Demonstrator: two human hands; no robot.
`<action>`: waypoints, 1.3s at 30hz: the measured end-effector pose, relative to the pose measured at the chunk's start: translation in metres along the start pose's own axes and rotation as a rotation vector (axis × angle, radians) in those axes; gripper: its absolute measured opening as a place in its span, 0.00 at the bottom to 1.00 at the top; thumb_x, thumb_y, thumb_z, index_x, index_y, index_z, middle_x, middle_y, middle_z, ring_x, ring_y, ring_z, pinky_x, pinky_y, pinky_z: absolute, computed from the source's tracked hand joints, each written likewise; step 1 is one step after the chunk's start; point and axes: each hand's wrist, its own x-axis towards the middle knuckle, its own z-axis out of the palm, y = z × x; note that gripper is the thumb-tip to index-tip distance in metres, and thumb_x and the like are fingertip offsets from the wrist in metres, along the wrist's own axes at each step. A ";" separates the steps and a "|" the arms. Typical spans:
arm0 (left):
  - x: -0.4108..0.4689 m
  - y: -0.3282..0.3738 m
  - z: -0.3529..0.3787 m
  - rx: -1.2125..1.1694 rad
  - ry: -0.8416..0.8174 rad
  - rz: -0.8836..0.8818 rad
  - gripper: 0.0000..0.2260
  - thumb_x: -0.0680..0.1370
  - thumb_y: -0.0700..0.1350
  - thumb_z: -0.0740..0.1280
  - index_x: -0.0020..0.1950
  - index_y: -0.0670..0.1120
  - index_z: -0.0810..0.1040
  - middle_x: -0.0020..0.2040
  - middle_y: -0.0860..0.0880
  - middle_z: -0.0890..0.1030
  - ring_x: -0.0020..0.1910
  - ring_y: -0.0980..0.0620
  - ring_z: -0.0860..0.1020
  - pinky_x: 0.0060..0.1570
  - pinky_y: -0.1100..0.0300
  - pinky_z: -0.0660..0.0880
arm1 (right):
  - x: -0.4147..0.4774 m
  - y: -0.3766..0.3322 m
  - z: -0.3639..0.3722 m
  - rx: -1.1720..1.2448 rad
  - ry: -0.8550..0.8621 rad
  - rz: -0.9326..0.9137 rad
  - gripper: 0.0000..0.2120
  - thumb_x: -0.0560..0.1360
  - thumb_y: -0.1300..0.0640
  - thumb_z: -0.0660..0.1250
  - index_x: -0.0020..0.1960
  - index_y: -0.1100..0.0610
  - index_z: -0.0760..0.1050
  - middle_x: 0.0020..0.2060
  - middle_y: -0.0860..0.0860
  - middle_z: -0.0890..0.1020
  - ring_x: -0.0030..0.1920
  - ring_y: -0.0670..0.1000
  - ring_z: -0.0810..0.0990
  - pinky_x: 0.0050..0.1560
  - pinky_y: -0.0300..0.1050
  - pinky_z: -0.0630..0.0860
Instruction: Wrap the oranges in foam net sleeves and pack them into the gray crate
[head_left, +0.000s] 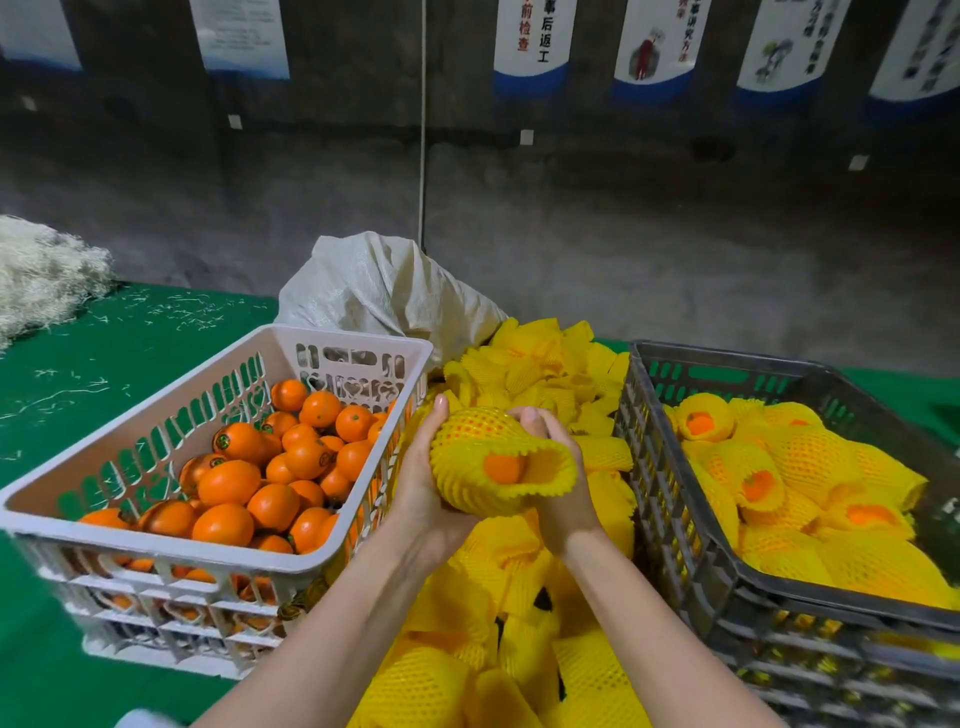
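A: Nearest thing?
B: Pile of empty foam sleeves at 6 o'clock, with both forearms crossing above it.
A: Hands?
B: Left hand and right hand both grip one yellow net sleeve at frame centre, above the pile. The left cups it from 9 o'clock, thumb up along the top. The right clamps it from 3 o'clock, thumb on top. Neither hand is free.
A: The orange?
B: Held orange sits inside that sleeve and shows through the flared mouth facing the camera. It's between the two palms. Fingers touch foam, not peel, as far as I can see.
A: Progress?
B: Roughly midway, my guess. Gray crate at 3 o'clock holds a layer of wrapped oranges, below the rim. White crate at 9 o'clock has plenty of bare oranges. So lots left.
A: And this one?
B: It's sleeved but the mouth gapes loose. I'd say it needs seating, then goes right into the gray crate, which is near.
A: Other stuff?
B: Woven sack at 12 o'clock, green table underneath.
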 end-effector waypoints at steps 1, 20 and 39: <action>0.008 -0.005 -0.009 -0.107 -0.114 -0.329 0.32 0.70 0.60 0.66 0.65 0.38 0.72 0.51 0.36 0.82 0.50 0.50 0.83 0.45 0.54 0.80 | 0.001 -0.001 -0.002 0.023 -0.049 0.043 0.12 0.80 0.54 0.55 0.42 0.52 0.75 0.40 0.47 0.80 0.40 0.40 0.78 0.44 0.42 0.77; 0.023 -0.026 -0.020 0.288 -0.026 0.012 0.22 0.76 0.56 0.64 0.29 0.45 0.62 0.25 0.48 0.60 0.26 0.52 0.59 0.30 0.57 0.57 | -0.007 0.023 0.011 0.645 0.108 0.423 0.17 0.80 0.47 0.52 0.53 0.46 0.79 0.46 0.51 0.84 0.43 0.52 0.81 0.46 0.47 0.73; 0.041 -0.019 -0.022 0.301 -0.349 -0.587 0.18 0.76 0.57 0.64 0.47 0.42 0.77 0.36 0.47 0.85 0.38 0.49 0.84 0.36 0.57 0.79 | -0.006 0.012 -0.001 0.481 -0.034 0.408 0.14 0.79 0.51 0.53 0.48 0.57 0.74 0.38 0.54 0.80 0.41 0.50 0.77 0.43 0.45 0.72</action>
